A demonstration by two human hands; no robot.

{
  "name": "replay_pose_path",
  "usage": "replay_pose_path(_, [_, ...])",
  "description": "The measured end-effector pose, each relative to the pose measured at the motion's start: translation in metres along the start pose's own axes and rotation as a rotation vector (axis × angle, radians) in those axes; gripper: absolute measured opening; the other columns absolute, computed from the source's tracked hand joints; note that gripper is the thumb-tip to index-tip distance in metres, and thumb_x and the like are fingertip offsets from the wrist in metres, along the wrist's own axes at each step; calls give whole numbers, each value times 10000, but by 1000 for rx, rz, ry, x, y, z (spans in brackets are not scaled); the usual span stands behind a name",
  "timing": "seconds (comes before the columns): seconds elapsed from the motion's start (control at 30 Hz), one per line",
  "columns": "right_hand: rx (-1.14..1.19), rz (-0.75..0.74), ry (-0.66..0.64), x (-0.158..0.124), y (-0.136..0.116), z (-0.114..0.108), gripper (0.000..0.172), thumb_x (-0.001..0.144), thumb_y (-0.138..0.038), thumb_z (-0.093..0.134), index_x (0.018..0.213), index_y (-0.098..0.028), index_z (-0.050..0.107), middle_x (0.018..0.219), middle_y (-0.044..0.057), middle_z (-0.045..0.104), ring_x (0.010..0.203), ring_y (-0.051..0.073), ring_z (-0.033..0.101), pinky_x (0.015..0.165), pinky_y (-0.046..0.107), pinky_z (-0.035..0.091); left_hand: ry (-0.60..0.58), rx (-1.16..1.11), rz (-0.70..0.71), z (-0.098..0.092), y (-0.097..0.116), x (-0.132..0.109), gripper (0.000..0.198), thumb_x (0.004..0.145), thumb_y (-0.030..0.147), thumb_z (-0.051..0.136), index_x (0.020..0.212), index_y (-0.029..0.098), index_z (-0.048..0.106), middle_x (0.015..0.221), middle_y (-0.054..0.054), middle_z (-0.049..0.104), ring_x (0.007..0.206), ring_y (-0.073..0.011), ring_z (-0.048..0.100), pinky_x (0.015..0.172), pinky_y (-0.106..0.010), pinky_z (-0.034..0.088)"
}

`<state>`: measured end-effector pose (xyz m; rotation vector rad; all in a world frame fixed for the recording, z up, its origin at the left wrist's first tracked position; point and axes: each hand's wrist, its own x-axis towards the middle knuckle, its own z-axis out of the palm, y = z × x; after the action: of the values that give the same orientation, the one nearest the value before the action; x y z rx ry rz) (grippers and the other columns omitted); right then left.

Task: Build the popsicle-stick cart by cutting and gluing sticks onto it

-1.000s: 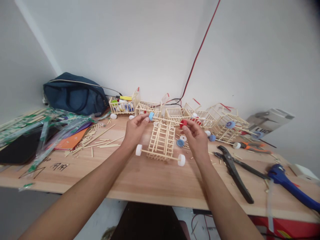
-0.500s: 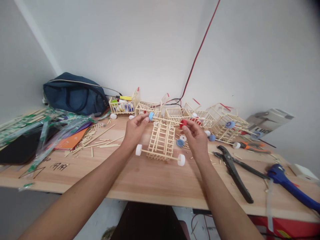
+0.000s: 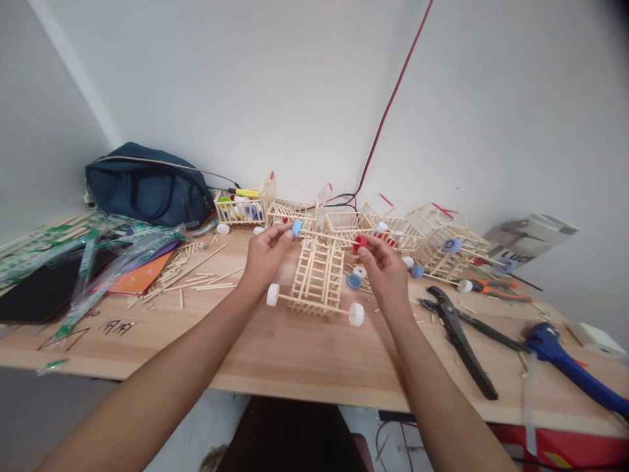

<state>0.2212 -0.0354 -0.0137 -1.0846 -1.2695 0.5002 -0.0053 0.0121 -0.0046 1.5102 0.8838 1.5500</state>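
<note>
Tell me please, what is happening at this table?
A person's left hand pinches a light-blue cap and the right hand a red cap, at opposite ends of the farther rod on a small stick-built cart. White caps sit at both ends of its nearer rod. Similar carts line the wall; loose sticks lie to the left.

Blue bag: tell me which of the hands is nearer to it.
Left. The left hand, holding the light-blue cap, is in front of the blue bag and to its right; the right hand, holding the red cap, is farther right, past the wooden cart.
</note>
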Motion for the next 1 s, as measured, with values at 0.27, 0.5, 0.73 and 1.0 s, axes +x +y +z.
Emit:
replay_pose_path(0.27, [13,1,-2,0,0,0,378,807,-481,723,1085,-228,690,1050,62,735,920,197,693,748,346,613,1,-24,8,0,-3,1,356,823,393,686,1067,141,744,1121,-110,755,1045,-235,695,993,-393,506])
replay_pose_path(0.5, [11,-10,1,0,0,0,355,811,-469,720,1075,-233,697,1032,58,736,893,190,690,735,343,615,6,-17,1,0,-4,1,336,828,370,684,1070,145,746,1133,-113,752,1048,-238,696,997,-403,510])
replay_pose_path(0.73, [14,-8,-1,0,2,0,344,816,-460,717,1078,-237,693,1046,57,736,918,193,693,753,350,612,-1,-23,-6,0,-4,1,326,830,364,685,1067,148,743,1124,-108,756,1038,-231,701,995,-406,513])
replay_pose_path(1.0, [5,-7,2,-1,0,0,359,812,-468,719,1084,-236,692,1051,59,737,910,192,691,739,346,615,-6,-33,-5,0,-5,2,334,829,362,679,1074,143,739,1123,-110,755,1025,-225,702,989,-403,513])
